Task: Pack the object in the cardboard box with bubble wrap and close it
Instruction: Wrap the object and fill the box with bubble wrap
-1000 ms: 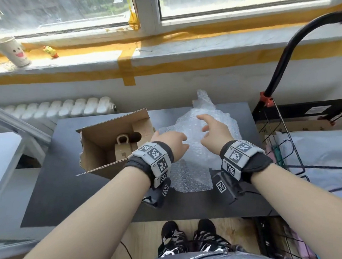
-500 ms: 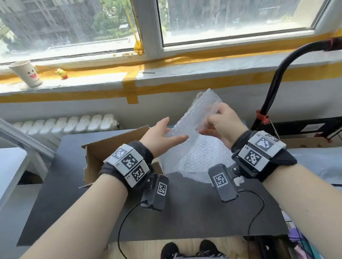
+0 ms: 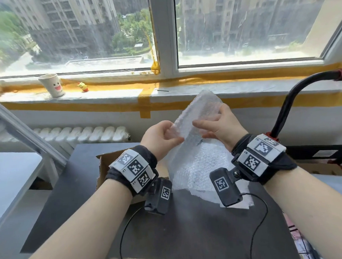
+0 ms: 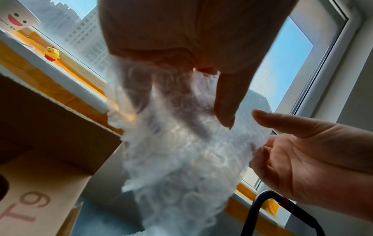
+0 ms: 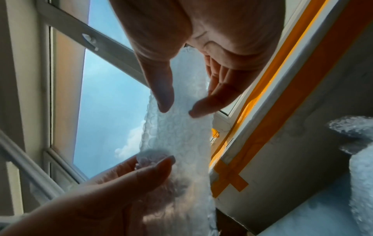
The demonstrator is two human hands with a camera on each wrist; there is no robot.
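Overhead, dark table (image 3: 190,226) below windowsill (image 3: 109,93)

Bubble wrap (image 3: 195,161): one translucent white sheet, small round bubbles, edges ragged. Held up above the dark table (image 3: 190,226), upper part raised in front of the windowsill, lower end trailing down onto the tabletop. Left edge pinched by the left hand (image 3: 159,138) between thumb and fingers; right side gripped near the top by the right hand (image 3: 219,127), thumb in front, fingers behind. Sheet bowed and partly folded lengthwise between the two holds.

Cardboard box (image 3: 107,171): brown corrugated, open, flaps up, standing on the table just left of the sheet, mostly hidden behind the left wrist. Printed marking "19" on one flap in the left wrist view. Contents not visible.
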